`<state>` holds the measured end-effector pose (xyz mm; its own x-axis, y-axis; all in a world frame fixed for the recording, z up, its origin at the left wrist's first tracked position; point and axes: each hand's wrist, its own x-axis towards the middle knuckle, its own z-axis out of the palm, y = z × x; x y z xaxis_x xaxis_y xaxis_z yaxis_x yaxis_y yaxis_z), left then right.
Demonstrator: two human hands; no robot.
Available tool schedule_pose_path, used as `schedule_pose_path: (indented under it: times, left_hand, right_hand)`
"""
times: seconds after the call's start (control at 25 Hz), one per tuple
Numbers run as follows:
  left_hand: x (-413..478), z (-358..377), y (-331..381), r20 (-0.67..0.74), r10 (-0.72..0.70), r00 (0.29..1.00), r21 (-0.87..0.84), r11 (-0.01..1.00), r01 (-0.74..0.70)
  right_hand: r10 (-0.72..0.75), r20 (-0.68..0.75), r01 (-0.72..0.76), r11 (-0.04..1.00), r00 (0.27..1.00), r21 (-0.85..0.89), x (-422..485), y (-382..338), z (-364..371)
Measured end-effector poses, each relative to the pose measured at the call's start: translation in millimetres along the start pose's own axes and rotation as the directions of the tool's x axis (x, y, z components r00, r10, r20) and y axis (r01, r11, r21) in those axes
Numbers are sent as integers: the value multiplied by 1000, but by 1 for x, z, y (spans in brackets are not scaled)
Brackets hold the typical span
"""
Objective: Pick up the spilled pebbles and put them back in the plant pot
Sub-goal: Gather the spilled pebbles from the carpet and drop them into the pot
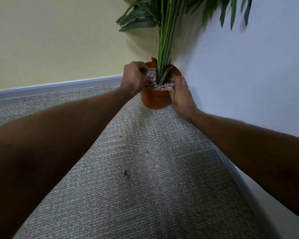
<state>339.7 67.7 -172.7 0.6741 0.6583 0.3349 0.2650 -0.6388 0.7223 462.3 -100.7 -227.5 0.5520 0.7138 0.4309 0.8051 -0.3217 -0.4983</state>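
Observation:
An orange plant pot stands on the carpet in the room's corner, filled with pale pinkish pebbles around green stems. My left hand is over the pot's left rim, fingers curled among the pebbles; whether it holds any is hidden. My right hand rests on the pot's right rim, fingertips touching the pebbles at the edge. A few small dark bits lie on the carpet in the middle foreground, another small one farther up.
Grey carpet covers the floor. A cream wall with a grey skirting board runs at the left, a pale blue-white wall at the right. The plant's long leaves spread overhead above the pot.

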Motion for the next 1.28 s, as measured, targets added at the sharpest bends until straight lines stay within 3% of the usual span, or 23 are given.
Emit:
schedule_pose_path:
  times: [0.32,0.56,0.84,1.0,1.16,1.28]
  left_hand:
    - [24,22,4,-44,-262,964,-143,957,254]
    - [5,2,0,-33,-208,978,-67,976,205]
    - [-76,-35,-28,168,-170,971,166,976,142]
    - [-147,-43,-45,353,-208,912,203,969,142]
    - [-218,-42,-58,597,-158,787,263,965,-6]
    - [-255,-39,-70,695,-82,714,302,935,-186]
  right_hand:
    - [36,-66,-32,998,997,60,0,6,13]
    - [-1,-30,1,1000,1000,-17,3,9,11]
    - [-191,121,215,948,974,-234,-17,-33,-16]
    - [-278,440,354,930,854,-101,-69,-68,-6]
    - [-263,727,438,897,634,-58,-105,-83,11]
    - [-188,840,466,881,509,-85,-121,-85,24]
